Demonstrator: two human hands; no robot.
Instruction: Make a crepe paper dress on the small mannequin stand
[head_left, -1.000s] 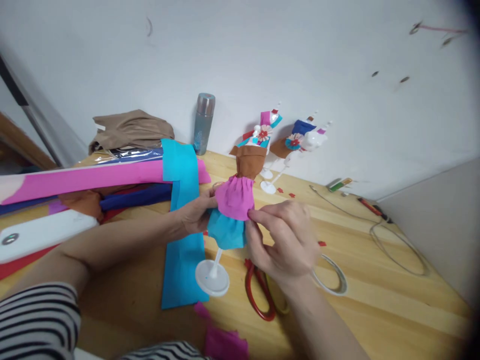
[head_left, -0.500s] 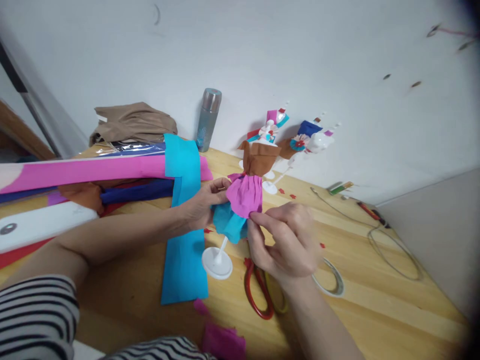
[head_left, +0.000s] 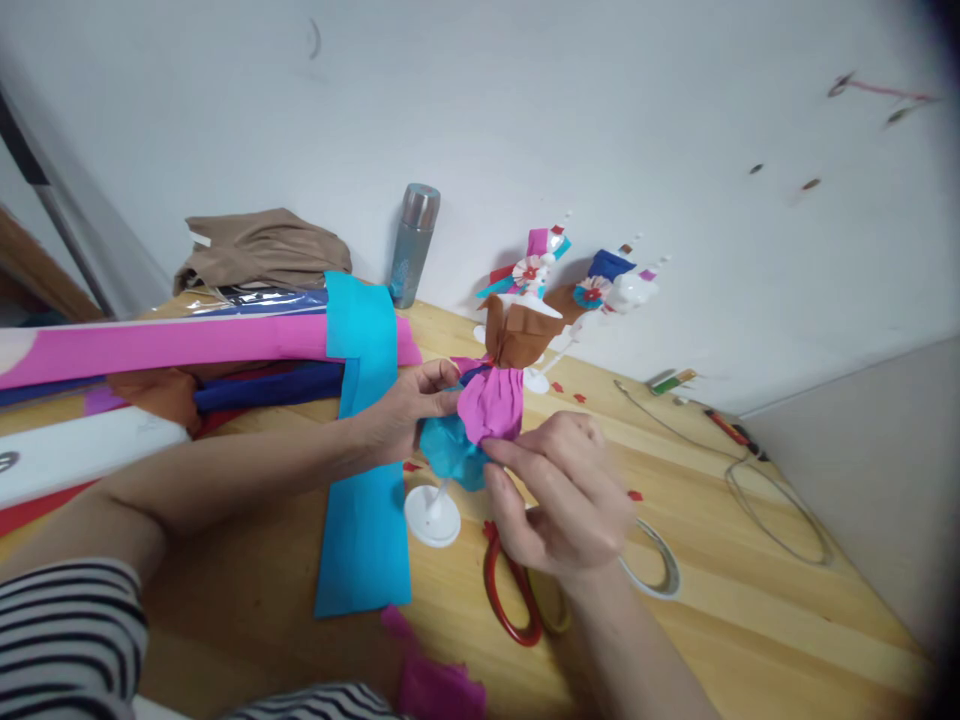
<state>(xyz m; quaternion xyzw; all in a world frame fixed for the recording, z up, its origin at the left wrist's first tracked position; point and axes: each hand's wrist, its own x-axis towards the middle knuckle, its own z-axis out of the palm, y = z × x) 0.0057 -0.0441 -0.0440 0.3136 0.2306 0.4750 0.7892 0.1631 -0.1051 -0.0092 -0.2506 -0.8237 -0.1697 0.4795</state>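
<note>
A crepe-paper figure on a white stem is tilted between my hands, its round white base (head_left: 433, 516) lower left. It has a brown paper top (head_left: 517, 335), a pink ruffle (head_left: 496, 405) and a turquoise ruffle (head_left: 452, 450) below. My left hand (head_left: 409, 410) is closed around the figure's middle, thumb and finger at the upper edge of the turquoise ruffle. With thumb and index finger, my right hand (head_left: 562, 490) pinches the lower edge of the ruffles, where pink meets turquoise. Its other fingers are curled. Which layer is pinched is hard to see.
Red-handled scissors (head_left: 517, 600) lie below my right hand, beside a roll of tape (head_left: 660, 570). Turquoise paper (head_left: 367, 540) and pink paper (head_left: 180, 345) lie left. A thermos (head_left: 415, 245) and several decorated figures (head_left: 592, 290) stand near the wall. A cable (head_left: 772, 535) lies right.
The figure has tipped so its white base shows more face-on. My right hand has shifted slightly left and down with the ruffle edge. My left hand keeps its hold.
</note>
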